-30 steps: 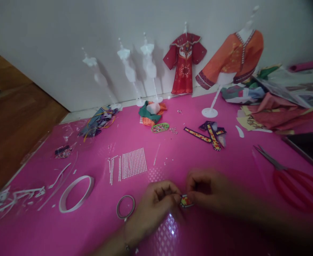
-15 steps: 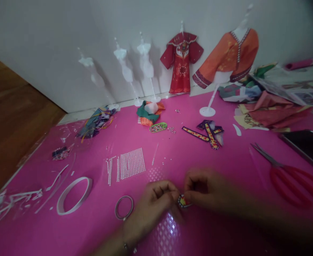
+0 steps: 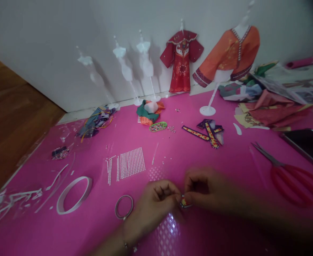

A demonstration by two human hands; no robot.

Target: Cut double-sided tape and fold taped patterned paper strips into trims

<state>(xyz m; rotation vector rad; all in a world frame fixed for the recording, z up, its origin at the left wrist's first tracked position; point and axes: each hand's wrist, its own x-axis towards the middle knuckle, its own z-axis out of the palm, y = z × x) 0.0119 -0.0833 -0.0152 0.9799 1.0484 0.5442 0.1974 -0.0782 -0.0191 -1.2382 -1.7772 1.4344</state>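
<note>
Between the fingertips of my left hand [image 3: 160, 197] and my right hand [image 3: 206, 186] is a small patterned fabric piece [image 3: 184, 202], yellow and red with a dark edge. Both hands pinch it, one from each side, and hide much of it. To the left of my left wrist lies a thin grey tape roll [image 3: 124, 207]. Beyond my hands is a sheet of white stick-on pearls [image 3: 132, 163], with a few loose strips at its left. Patterned trim strips [image 3: 212, 133] in the same colours rest farther back.
Red-handled scissors [image 3: 287, 177] and a phone [image 3: 307, 144] lie at right. A white tape roll [image 3: 74, 195] and tape scraps [image 3: 9, 202] are at left. A green bead tray [image 3: 158, 127] sits mid-table. Along the wall stand white mannequins [image 3: 146, 58], a red robe [image 3: 182, 64] and an orange jacket [image 3: 229, 53].
The fingertips of my left hand have shifted slightly right, covering more of the fabric piece. Otherwise the hands and table look the same.
</note>
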